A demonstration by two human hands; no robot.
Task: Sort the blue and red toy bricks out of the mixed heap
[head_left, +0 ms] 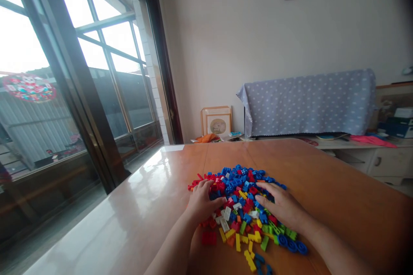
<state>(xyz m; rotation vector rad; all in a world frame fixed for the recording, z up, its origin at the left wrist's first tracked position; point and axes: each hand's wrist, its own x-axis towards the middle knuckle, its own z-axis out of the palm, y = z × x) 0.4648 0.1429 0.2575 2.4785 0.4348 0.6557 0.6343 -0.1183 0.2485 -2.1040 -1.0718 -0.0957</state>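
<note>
Resting on the pile of bricks [240, 180], both hands touch it, one on each side. The left hand [201, 201] curls its fingers at the red edge; whether it holds a brick is hard to tell. The right hand [281, 207] lies flat and open, holding nothing. The pile sits between them on the table [338, 189].
</note>
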